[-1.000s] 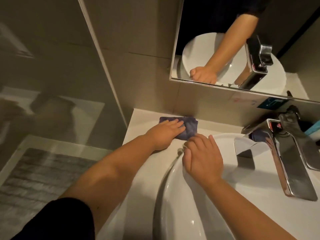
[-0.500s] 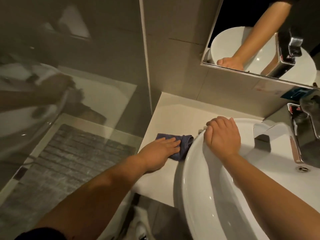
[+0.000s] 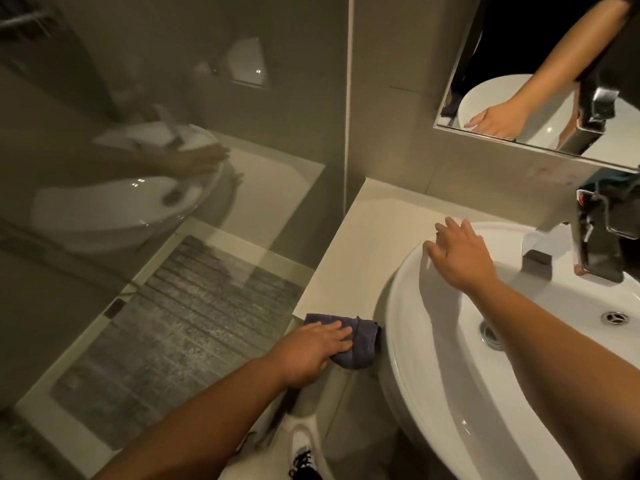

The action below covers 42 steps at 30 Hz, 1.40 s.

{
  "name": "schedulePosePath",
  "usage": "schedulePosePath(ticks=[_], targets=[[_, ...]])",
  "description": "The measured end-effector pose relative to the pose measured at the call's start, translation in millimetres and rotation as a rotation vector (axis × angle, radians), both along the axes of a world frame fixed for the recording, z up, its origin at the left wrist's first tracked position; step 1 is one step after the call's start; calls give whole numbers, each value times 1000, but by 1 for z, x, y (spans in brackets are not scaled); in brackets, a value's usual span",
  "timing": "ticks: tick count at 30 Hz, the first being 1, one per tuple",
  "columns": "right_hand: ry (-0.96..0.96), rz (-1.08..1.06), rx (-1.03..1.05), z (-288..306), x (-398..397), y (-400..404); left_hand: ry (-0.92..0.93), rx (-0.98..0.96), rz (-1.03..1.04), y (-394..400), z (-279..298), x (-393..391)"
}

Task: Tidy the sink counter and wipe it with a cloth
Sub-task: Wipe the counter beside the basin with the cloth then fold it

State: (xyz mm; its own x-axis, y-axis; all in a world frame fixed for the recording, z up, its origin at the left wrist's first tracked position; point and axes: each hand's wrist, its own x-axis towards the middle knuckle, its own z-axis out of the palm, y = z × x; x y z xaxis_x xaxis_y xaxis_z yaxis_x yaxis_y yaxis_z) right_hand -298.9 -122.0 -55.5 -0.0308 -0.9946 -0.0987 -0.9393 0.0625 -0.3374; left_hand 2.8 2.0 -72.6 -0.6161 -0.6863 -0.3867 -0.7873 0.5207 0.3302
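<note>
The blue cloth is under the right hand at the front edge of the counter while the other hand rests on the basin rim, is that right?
Not quite: in the head view the blue cloth is under the left hand, at the front edge of the counter. The right hand is the one resting on the basin rim.

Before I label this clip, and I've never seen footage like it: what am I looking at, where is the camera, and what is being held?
No machine here: a person works with bare hands, filmed by one wide camera on their head, looking down. The left hand presses a dark blue cloth flat against the pale counter, at its near edge beside the white sink. The right hand rests open on the sink's rim and holds nothing. A chrome tap stands at the right. The mirror above repeats the right arm and the sink, and the glass panel on the left reflects them faintly. Apart from the cloth, nothing lies on the visible counter.
</note>
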Motion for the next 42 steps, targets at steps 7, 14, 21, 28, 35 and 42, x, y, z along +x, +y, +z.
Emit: schedulePosePath(ticks=[7,14,21,28,35,42], targets=[[-196,108,83,41,28,85,-62,290,83,50,40,5],[-526,160,295,98,53,169,288,-25,188,71,122,2],[-1044,-25,649,148,44,165,332,-573,-115,57,193,-29],[-1057,23,356,174,14,175,289,-739,-217,60,196,-60],[-421,166,-128,198,-14,190,172,-819,-234,57,186,-84],[-23,74,-255,209,-29,191,116,-824,-157,54,180,-114]])
